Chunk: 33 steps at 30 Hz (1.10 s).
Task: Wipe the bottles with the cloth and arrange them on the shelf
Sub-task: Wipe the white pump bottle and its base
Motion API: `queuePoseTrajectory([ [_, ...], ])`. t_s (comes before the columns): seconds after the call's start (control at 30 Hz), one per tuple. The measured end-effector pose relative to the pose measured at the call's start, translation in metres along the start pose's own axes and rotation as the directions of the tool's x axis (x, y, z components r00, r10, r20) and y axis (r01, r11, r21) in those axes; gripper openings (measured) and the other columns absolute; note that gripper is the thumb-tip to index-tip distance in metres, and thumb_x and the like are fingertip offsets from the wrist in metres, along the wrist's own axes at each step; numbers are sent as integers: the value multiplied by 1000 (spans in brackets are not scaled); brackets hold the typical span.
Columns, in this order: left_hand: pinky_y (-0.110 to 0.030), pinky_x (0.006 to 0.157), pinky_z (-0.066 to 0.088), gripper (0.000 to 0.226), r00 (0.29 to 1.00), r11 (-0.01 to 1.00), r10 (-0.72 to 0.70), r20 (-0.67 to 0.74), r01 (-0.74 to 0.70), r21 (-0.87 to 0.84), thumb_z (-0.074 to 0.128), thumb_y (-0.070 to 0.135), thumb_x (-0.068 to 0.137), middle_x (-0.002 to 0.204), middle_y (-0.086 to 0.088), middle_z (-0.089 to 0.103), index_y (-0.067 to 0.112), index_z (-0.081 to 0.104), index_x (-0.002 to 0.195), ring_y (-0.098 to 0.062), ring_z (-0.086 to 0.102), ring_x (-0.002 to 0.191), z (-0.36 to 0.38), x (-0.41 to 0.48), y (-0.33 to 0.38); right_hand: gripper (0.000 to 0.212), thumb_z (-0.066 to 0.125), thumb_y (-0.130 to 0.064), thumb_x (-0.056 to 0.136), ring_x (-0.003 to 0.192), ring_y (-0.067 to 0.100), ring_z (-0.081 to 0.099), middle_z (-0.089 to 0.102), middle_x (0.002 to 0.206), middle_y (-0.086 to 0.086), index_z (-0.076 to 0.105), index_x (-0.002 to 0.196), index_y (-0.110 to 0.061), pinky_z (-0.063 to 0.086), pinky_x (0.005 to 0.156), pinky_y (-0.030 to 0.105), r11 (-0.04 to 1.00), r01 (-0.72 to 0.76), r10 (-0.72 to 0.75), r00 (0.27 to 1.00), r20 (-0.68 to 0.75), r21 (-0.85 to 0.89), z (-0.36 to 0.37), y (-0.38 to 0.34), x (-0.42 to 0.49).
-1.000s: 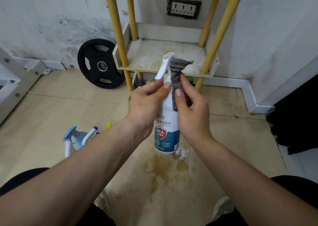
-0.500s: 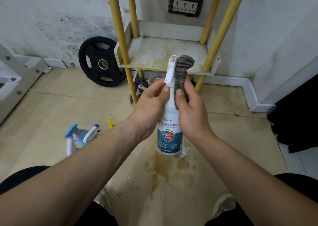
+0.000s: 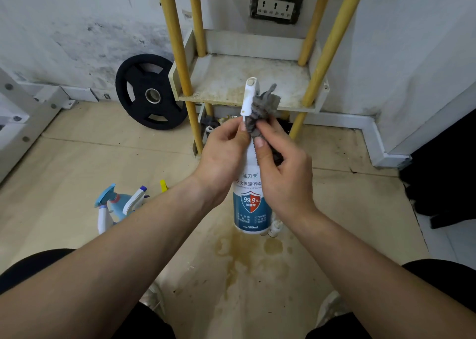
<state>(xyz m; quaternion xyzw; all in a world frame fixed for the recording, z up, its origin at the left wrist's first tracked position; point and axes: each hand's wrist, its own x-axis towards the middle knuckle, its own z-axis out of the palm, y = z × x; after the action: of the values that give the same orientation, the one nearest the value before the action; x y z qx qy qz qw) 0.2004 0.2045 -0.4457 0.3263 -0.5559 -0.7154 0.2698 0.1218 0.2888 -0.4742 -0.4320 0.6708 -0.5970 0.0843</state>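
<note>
A white spray bottle [image 3: 251, 204] with a blue and red label hangs upright above the floor, in front of the shelf. My left hand [image 3: 222, 158] grips its neck from the left. My right hand [image 3: 282, 168] holds a grey cloth [image 3: 262, 106] bunched against the bottle's neck and white spray head. The shelf [image 3: 247, 80] is a stained white tray on yellow poles, and nothing stands on it. Several other spray bottles [image 3: 117, 207] lie on the floor at the left, partly hidden by my left forearm.
A black weight plate [image 3: 150, 92] leans on the wall left of the shelf. Small white bottles [image 3: 275, 229] stand on the floor behind the held bottle. A brown stain [image 3: 247, 251] marks the floor below. A white metal frame [image 3: 23, 111] is at far left, dark fabric [image 3: 448, 173] at right.
The cloth has moved up from the bottle's body to its neck and spray head. The spray head has turned in my hands, and the bottle has shifted slightly right.
</note>
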Motion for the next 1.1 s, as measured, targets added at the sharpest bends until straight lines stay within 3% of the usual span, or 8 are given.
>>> queuePoseTrajectory([
  [0.13, -56, 92, 56, 22, 999, 999, -42, 4, 42, -34, 53, 4, 101, 99, -25, 70, -3, 67, 116, -37, 68, 92, -6, 4, 6, 30, 57, -11, 99, 122, 8, 63, 66, 137, 0, 71, 126, -11, 55, 98, 29, 998, -17, 14, 999, 48, 63, -3, -1, 4],
  [0.33, -54, 98, 54, 26, 999, 999, -26, -39, 28, 46, 44, 11, 107, 104, -20, 72, 4, 68, 113, -32, 68, 95, -11, 6, 7, 21, 60, -8, 90, 64, 1, 61, 68, 70, -16, 73, 86, -24, 53, 60, 27, 983, -179, 176, 982, -74, -40, -16, 7, 17],
  [0.47, -46, 90, 56, 24, 998, 986, 46, 38, -52, 156, 45, 13, 107, 97, -13, 69, 5, 66, 112, -25, 64, 89, -15, 7, 12, 26, 54, -9, 101, 101, 10, 71, 75, 106, -3, 71, 118, -17, 59, 89, 35, 923, -288, 335, 927, -166, 254, -27, 9, 34],
  [0.57, -27, 73, 55, 23, 990, 959, 60, 129, -94, 268, 46, 10, 106, 88, -2, 68, 5, 66, 116, -12, 64, 77, -10, 4, 6, 34, 42, -5, 105, 115, 16, 67, 73, 118, 1, 63, 131, -11, 55, 98, 34, 869, -170, 202, 979, -19, 465, -30, -4, 42],
  [0.63, -26, 72, 53, 23, 983, 955, 43, 177, -92, 281, 45, 9, 107, 86, -1, 68, 9, 67, 109, -12, 63, 76, -5, 1, 4, 38, 36, -3, 106, 115, 6, 65, 73, 116, -11, 56, 135, -16, 50, 97, 23, 821, -208, 185, 978, 97, 532, -27, -4, 43],
  [0.73, -28, 65, 48, 29, 976, 965, -11, 218, -47, 259, 45, 12, 107, 76, -5, 62, 11, 64, 85, -18, 57, 69, -3, -1, 3, 44, 41, -15, 103, 119, 11, 61, 66, 127, -1, 49, 146, -11, 47, 101, 30, 759, -328, 264, 945, 194, 563, -27, 4, 45],
  [0.87, -35, 69, 42, 32, 977, 974, -61, 206, 13, 226, 54, 18, 101, 78, -16, 57, -10, 60, 87, -26, 51, 74, -5, 3, -1, 39, 42, -7, 104, 126, 30, 60, 60, 137, 18, 48, 143, -5, 49, 108, 43, 652, -449, 298, 893, 338, 611, -37, 12, 48],
  [1.1, -24, 57, 46, 32, 976, 967, -63, 210, 8, 255, 49, 12, 105, 63, 4, 62, 11, 61, 76, -11, 56, 57, -3, 2, 0, 31, 43, 0, 104, 116, 34, 68, 68, 127, 20, 61, 128, -7, 58, 91, 43, 602, -486, 374, 872, 315, 634, -40, 14, 49],
])
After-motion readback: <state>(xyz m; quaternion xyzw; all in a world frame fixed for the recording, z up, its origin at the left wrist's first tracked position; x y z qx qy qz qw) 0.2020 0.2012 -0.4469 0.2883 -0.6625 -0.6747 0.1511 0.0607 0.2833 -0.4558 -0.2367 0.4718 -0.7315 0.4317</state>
